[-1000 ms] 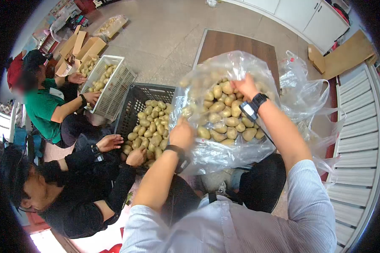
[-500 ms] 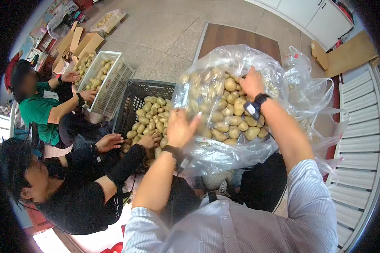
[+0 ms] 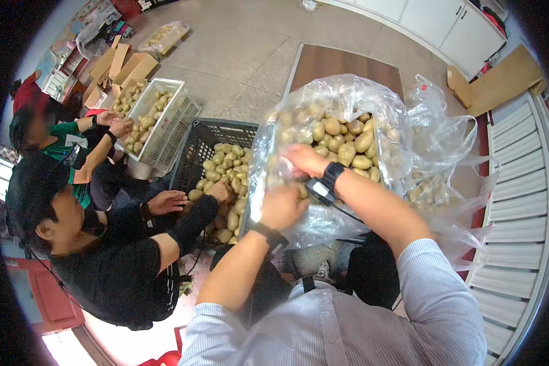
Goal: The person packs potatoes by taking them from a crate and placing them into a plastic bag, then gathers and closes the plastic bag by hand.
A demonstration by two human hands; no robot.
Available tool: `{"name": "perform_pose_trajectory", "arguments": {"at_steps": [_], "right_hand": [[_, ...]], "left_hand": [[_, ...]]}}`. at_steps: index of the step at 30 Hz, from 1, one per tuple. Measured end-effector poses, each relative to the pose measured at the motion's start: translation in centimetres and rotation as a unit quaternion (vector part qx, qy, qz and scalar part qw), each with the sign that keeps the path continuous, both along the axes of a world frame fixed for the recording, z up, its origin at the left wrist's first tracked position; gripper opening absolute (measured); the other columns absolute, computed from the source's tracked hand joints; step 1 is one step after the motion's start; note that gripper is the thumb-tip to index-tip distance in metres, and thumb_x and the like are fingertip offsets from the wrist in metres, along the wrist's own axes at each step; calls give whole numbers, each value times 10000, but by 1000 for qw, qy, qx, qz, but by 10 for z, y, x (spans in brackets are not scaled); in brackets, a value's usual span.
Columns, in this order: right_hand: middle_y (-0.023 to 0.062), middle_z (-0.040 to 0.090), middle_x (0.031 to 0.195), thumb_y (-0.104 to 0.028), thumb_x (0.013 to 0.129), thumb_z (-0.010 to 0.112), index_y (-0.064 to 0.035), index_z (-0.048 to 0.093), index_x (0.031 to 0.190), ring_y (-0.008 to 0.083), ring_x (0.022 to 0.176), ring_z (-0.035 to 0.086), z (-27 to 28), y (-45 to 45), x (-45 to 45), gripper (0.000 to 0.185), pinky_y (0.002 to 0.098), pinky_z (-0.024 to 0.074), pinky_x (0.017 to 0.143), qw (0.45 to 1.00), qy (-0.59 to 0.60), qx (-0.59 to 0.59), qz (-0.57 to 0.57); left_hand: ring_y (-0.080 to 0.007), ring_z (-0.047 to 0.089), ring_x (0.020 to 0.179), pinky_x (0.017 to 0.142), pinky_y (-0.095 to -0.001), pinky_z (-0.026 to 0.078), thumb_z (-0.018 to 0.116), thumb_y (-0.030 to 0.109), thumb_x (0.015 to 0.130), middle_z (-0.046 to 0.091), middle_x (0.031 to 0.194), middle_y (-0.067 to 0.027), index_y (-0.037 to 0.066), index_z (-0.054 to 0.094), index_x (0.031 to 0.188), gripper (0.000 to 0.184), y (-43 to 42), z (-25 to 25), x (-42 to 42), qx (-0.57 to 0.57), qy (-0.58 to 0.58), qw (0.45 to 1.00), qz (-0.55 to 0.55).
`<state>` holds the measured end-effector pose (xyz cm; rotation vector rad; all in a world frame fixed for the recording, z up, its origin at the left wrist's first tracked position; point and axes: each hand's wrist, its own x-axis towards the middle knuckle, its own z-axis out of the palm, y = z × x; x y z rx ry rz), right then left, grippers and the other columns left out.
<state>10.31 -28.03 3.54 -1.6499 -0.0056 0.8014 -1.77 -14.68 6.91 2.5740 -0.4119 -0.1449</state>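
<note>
A crate lined with a large clear plastic bag (image 3: 391, 131) stands in front of me, filled with yellowish-brown kiwi-like or potato-like produce (image 3: 346, 152). My left hand (image 3: 282, 207) is at the near left part of the bag, its fingers curled and blurred against the plastic. Just above it, my right hand (image 3: 308, 161) reaches left across the bag with its fingers drawn together near the film. What the fingertips hold is too blurred to make out. Loose plastic covers the left part of the produce, while the right part lies uncovered.
At left, a co-worker in black reaches into a dark crate (image 3: 192, 143) of the same produce. Another, in green, handles pieces at a white crate (image 3: 178, 97). Cardboard boxes (image 3: 137, 67) stand behind. Clear bags (image 3: 439, 128) are on the right, beside a white radiator (image 3: 515, 213).
My right hand has moved left and nearer to me, from the produce to beside my left hand. My left hand has moved slightly right and down, its fingers now curled. The plastic's folds have shifted.
</note>
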Motion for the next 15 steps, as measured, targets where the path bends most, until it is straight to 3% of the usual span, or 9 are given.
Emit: {"name": "perform_pose_trajectory", "arguments": {"at_steps": [2, 3, 5, 6, 10, 12, 13, 14, 15], "right_hand": [[-10, 619, 1009, -307, 957, 541, -122, 599, 1188, 135, 836, 608, 45, 23, -3, 302, 314, 509, 702, 993, 44, 90, -59], [-10, 619, 1009, -307, 957, 541, -122, 599, 1188, 135, 836, 608, 40, 36, 2, 302, 314, 509, 702, 993, 45, 91, -61], [-9, 576, 1122, -349, 969, 527, -145, 523, 1288, 129, 905, 586, 13, 61, 19, 379, 324, 492, 777, 941, 31, 332, -66], [0, 556, 1176, -369, 971, 524, -160, 503, 1326, 139, 983, 561, -7, 72, 25, 413, 348, 469, 852, 930, 56, 354, -84], [71, 597, 1200, -351, 961, 524, -95, 482, 1334, 211, 1008, 596, -11, 78, -4, 454, 388, 463, 897, 971, 3, 204, -122], [148, 531, 1286, -326, 957, 539, -2, 399, 1369, 234, 1147, 533, -13, 72, -15, 542, 356, 453, 959, 988, -148, 11, -45], [234, 507, 1299, -349, 931, 576, 50, 346, 1373, 268, 1233, 495, -5, 63, -24, 638, 351, 431, 1003, 977, -198, -72, -32], [234, 507, 1299, -349, 931, 576, 50, 346, 1373, 268, 1233, 495, 7, 52, -36, 638, 351, 431, 1003, 977, -197, -74, -32], [242, 466, 1350, -338, 930, 577, 29, 343, 1384, 291, 1260, 476, 25, 40, -48, 628, 361, 407, 1033, 984, -172, -33, -9]], "left_hand": [[-391, 639, 785, 720, -482, 499, 574, 354, 855, 663, 826, -188, 58, 631, 903, 305, 0, -8, -13, 52, 56, 991, -106], [-354, 649, 809, 694, -481, 499, 605, 336, 836, 660, 840, -190, 44, 638, 874, 296, -2, -19, -22, 44, 73, 990, -117], [-359, 647, 813, 709, -484, 497, 597, 333, 842, 660, 850, -192, 43, 641, 879, 296, -8, -15, -36, 78, 98, 978, -164], [-364, 644, 818, 725, -486, 496, 588, 329, 848, 661, 861, -194, 41, 644, 884, 296, -12, -13, -42, 110, 124, 964, -209], [-378, 637, 831, 756, -494, 489, 591, 324, 849, 660, 867, -201, 37, 648, 900, 298, -16, -20, -56, 82, 121, 957, -251], [-383, 633, 839, 777, -508, 480, 599, 318, 847, 660, 850, -199, 32, 657, 907, 298, -11, -18, -56, 58, 91, 967, -230], [-385, 632, 850, 785, -517, 480, 612, 317, 841, 649, 952, -217, 38, 651, 994, 320, -13, 0, -51, 132, 163, 954, -214], [-385, 632, 850, 785, -517, 480, 612, 317, 841, 649, 952, -217, 38, 651, 994, 320, -12, 1, -50, 130, 163, 954, -215], [-387, 626, 885, 816, -515, 475, 623, 333, 836, 504, 1172, -246, 58, 564, 1140, 414, -9, 1, -49, 49, 130, 980, -146]]}}
